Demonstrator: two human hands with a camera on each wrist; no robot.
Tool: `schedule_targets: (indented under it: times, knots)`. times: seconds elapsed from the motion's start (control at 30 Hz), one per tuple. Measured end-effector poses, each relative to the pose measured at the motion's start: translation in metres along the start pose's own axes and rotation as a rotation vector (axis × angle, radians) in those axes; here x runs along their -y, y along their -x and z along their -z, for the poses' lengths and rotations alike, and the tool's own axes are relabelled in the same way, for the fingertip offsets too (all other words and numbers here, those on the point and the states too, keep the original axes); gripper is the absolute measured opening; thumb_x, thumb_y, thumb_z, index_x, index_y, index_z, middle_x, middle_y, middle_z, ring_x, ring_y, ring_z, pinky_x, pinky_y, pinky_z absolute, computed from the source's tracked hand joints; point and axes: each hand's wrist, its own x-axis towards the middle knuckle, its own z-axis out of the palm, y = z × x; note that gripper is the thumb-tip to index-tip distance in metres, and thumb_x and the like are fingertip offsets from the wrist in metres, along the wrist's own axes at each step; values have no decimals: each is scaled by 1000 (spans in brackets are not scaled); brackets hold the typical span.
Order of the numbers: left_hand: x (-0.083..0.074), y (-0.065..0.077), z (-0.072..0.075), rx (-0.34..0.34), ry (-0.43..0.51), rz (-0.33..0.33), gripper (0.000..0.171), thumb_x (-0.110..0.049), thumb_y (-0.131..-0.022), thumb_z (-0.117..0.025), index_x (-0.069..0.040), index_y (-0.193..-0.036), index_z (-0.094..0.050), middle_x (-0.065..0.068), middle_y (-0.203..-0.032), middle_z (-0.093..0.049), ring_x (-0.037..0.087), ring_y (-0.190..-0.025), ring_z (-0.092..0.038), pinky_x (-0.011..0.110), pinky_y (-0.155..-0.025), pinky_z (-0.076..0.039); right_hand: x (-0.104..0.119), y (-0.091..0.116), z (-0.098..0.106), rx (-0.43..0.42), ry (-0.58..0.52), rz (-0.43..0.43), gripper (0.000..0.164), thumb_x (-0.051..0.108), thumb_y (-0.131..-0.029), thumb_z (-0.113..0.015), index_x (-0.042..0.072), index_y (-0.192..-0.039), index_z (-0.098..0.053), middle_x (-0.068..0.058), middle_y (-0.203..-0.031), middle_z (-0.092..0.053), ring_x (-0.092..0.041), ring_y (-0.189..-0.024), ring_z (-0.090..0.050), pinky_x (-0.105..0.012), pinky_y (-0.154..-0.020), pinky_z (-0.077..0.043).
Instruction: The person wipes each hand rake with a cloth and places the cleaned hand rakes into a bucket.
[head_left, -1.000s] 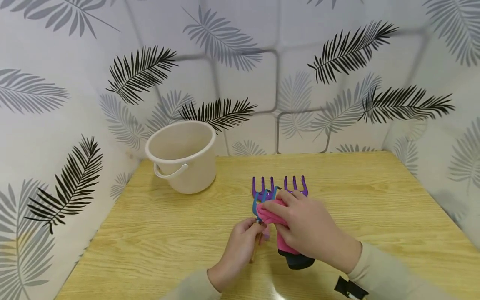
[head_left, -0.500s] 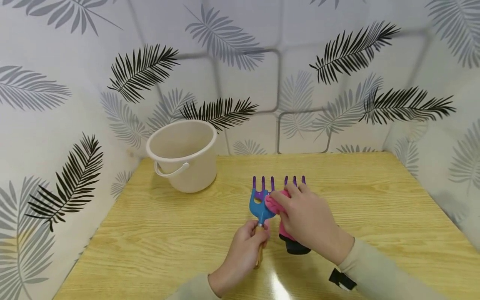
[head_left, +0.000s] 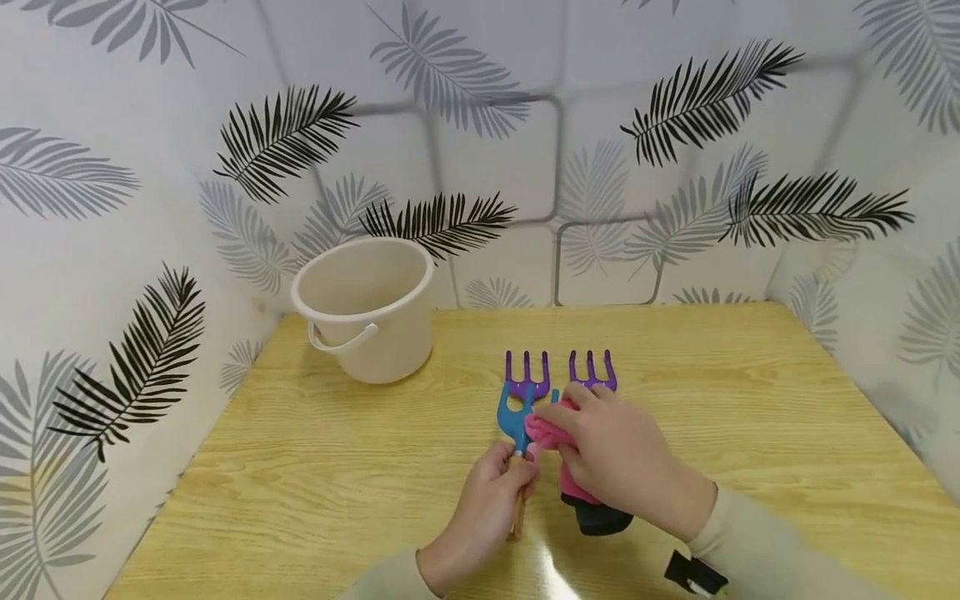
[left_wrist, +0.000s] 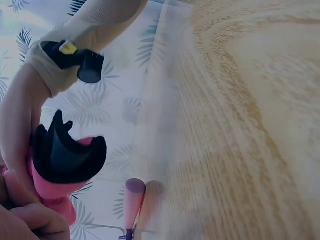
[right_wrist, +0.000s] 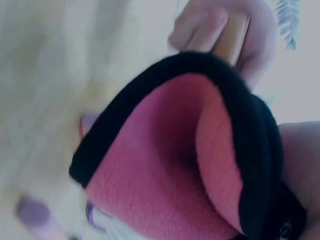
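Note:
A blue hand fork (head_left: 513, 419) with a wooden handle is held up in front of me, tines pointing away. My left hand (head_left: 487, 492) grips its handle, thumb on top. In my right hand (head_left: 622, 442) is a bunched pink cloth (head_left: 549, 431) with black edging, pressed against the fork's head so that it covers part of the tines. The cloth's loose end hangs below that hand; in the right wrist view the black edge (right_wrist: 195, 62) curls open over its pink inner side. Behind the fork lie two purple forks (head_left: 528, 388), their handles partly hidden by my hands.
A cream bucket (head_left: 386, 346) with its handle down stands at the back left of the wooden table (head_left: 315, 467). Leaf-patterned walls (head_left: 480, 167) close off the back and sides. A pink handle end (left_wrist: 134, 192) shows in the left wrist view.
The blue fork has turned from tilted to flatter, its head now facing up more. My right hand has rubbed the cloth across the tines and shifted it slightly down towards the neck.

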Motion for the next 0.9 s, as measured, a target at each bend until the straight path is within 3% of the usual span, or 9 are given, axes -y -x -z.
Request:
schedule_targets:
  times: [0.23, 0.33, 0.53, 0.77, 0.9]
  knots:
    - [0, 4, -5, 40, 53, -1, 20, -7, -100, -48, 7, -114, -52, 3, -89, -53, 12, -75, -50, 16, -60, -40, -24, -14, -4, 50, 97, -109, 30, 19, -79, -79, 19, -109, -76, -16, -102, -70, -33, -78, -64, -42, -47, -56]
    - [2, 5, -6, 50, 50, -11, 19, -7, -100, -49, 6, -113, -52, 3, -91, -53, 12, -77, -49, 17, -64, -42, -21, -16, 0, 101, 120, -77, 29, 19, -79, -79, 20, -108, -76, -16, -102, -70, -32, -78, -64, -40, -47, -55]
    - [2, 3, -2, 47, 3, -21, 17, -9, -100, -49, 3, -111, -53, 2, -80, -51, 12, -72, -47, 17, -59, -37, -1, -13, 14, 184, 78, 18, 30, 22, -78, -82, 27, -106, -76, -6, -96, -67, -27, -83, -65, -40, -51, -58]
    - [2, 3, -1, 42, -17, -39, 17, -8, -99, -49, 5, -111, -54, 2, -81, -52, 13, -73, -48, 17, -61, -40, 5, -17, 16, 100, 70, 67, 27, 20, -76, -83, 26, -102, -77, -4, -87, -64, -21, -70, -56, -35, -49, -54]
    - [2, 6, -1, 50, -45, -29, 16, -8, -98, -51, 3, -109, -56, 0, -77, -50, 10, -59, -41, 17, -49, -33, -3, -28, 7, 73, 114, 57, 29, 19, -76, -82, 24, -104, -77, -7, -89, -64, -25, -71, -58, -37, -48, -55]
